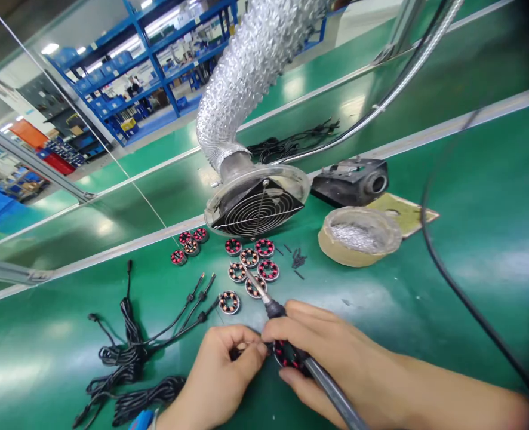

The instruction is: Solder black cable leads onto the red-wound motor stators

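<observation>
My right hand [331, 352] is closed round a soldering iron [331, 388], whose metal tip points up and left over the table. The same fingers also hold a small round part with a ring of red spots [285, 353], partly hidden by them. Beside it, my left hand [226, 370] is closed, thumb and forefinger pinched at the part's left edge. Something dark shows among its fingers, too hidden to name. Just beyond the iron's tip lie several similar round parts [249, 258] with red or orange spots.
Black cables [128, 352] lie coiled at left. A fume extraction hood [260, 209] on a foil duct [246, 77] hangs ahead. Short black tubes [298, 258], a tape-wrapped bowl [354, 254] and a black soldering iron stand [354, 179] are at right. The iron's cord [461, 286] crosses the right side.
</observation>
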Demonstrator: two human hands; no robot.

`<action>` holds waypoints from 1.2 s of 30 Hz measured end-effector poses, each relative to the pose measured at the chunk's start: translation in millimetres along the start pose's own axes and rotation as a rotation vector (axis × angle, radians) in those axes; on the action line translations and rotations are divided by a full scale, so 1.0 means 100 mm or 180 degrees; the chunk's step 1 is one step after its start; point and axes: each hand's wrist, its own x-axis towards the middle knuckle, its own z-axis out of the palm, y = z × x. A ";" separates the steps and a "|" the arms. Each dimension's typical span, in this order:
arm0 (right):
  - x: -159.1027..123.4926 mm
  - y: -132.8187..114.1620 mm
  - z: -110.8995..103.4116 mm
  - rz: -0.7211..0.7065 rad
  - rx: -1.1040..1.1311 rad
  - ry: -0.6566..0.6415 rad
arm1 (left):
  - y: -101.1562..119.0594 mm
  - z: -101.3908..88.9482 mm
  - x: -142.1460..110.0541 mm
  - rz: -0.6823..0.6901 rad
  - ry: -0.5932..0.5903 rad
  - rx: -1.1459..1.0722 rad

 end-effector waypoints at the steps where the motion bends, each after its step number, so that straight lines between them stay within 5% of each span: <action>1: 0.00 -0.01 0.00 0.0023 0.0125 -0.0008 | 0.00 0.00 -0.01 0.0035 0.0002 0.0073; 24: 0.03 -0.06 0.18 0.0054 0.0265 0.0171 | 0.05 0.02 -0.24 0.0354 0.0084 0.1015; 27: 0.03 -0.08 0.20 0.0096 0.0169 0.0284 | 0.05 0.03 -0.32 0.0191 -0.0059 0.0588; 31: 0.01 -0.07 0.27 0.0023 0.0015 0.0428 | 0.06 0.05 -0.38 -0.0072 -0.0696 -0.0258; 33: -0.01 -0.06 0.28 -0.0049 0.0028 0.0401 | 0.09 0.00 -0.39 -0.0052 -0.0960 -0.0237; 36: -0.02 -0.06 0.22 -0.0152 0.0240 0.0092 | 0.14 -0.13 -0.37 0.0213 -0.0875 0.0198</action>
